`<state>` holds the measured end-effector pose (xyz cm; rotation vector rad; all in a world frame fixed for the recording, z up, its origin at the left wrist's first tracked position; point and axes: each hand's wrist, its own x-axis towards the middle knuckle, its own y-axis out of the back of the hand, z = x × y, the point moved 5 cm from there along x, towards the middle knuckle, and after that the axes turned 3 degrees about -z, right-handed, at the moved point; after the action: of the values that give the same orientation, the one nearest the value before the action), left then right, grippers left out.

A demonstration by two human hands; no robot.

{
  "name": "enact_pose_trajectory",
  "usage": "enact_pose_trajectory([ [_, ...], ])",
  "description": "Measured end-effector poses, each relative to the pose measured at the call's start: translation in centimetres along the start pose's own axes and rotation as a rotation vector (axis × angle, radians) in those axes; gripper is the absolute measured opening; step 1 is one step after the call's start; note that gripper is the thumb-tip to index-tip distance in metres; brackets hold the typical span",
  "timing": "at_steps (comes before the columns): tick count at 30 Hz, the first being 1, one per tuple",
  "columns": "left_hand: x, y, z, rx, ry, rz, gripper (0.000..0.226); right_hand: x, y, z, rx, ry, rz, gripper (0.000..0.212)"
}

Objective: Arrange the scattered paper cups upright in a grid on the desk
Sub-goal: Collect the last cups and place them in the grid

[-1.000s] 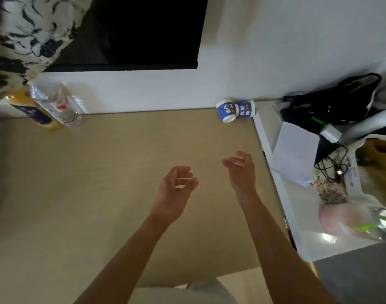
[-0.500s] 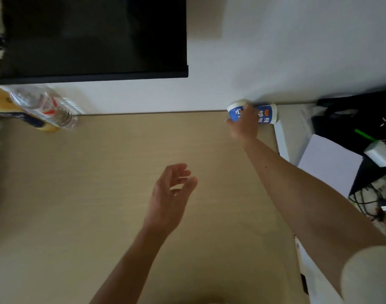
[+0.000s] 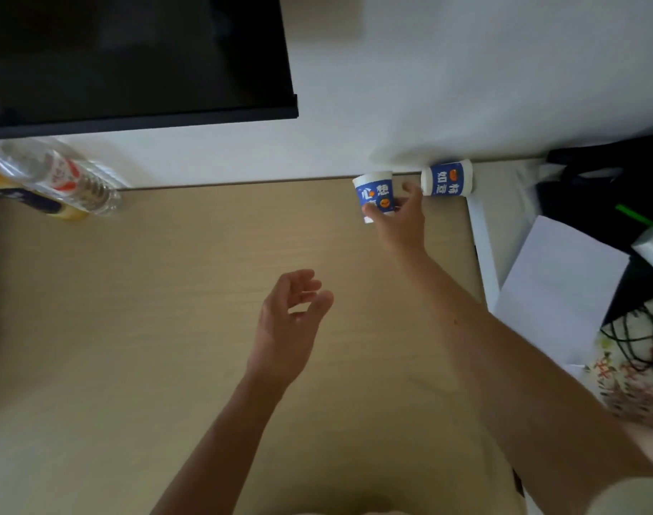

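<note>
Head view: the right hand reaches to about 1 o'clock on the desk, close to the back edge where the desk meets the white wall. Its fingers are wrapped around the lower half of a blue-and-white paper cup, which is roughly upright with its wide rim on top; whether its base rests on the desk or is lifted just clear cannot be told. A second paper cup of the same print lies on its side just beside the hand, toward 2 o'clock, at the desk's back right corner against the wall. The two cups are close but apart, with the thumb between them.

The left hand hovers over the middle of the desk, fingers loosely curled and spread, holding nothing.

At 10 o'clock a clear plastic water bottle lies over a yellow bottle, below the black monitor. At 3 o'clock, off the desk, sit white paper sheets and tangled cables.

Judging progress: the task looks barely begun. No grid shows anywhere on the bare desk surface. One cup is in hand and seemingly righted; the other still needs standing up, and both need placing in line. Whether more cups lie outside the frame cannot be told.
</note>
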<state>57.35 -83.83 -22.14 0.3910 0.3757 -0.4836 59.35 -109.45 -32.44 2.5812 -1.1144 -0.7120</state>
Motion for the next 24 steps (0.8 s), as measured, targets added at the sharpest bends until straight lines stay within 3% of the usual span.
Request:
enact_pose_trajectory([
  [5,1.9,-2.0,1.5,-0.001,-0.005,-0.006,0.051,-8.0,0.7,-0.7,0.351,0.069,-0.155,0.088],
  [9,2.6,-3.5,3.3,-0.004,-0.058,-0.021,0.074,-12.5,1.9,-1.2,0.361,0.172,-0.227,0.094],
  [15,3.0,-4.5,4.0,-0.001,-0.142,0.012,0.050,-13.8,3.0,-1.5,0.309,0.261,-0.333,0.099],
  [17,2.9,-4.3,3.9,-0.004,-0.154,0.035,0.050,-12.9,3.6,-1.0,0.347,0.177,-0.399,0.101],
  [19,2.7,-3.9,3.4,-0.015,-0.144,0.070,0.047,-10.9,4.7,0.1,0.426,-0.020,-0.292,0.093],
  [23,2.0,-3.3,2.0,-0.026,-0.109,0.112,0.050,-5.0,6.2,2.7,0.537,-0.479,-0.031,0.037],
  [24,1.7,-3.2,1.8,-0.025,-0.103,0.113,0.051,-3.7,6.3,2.6,0.585,-0.562,0.011,0.036],
])
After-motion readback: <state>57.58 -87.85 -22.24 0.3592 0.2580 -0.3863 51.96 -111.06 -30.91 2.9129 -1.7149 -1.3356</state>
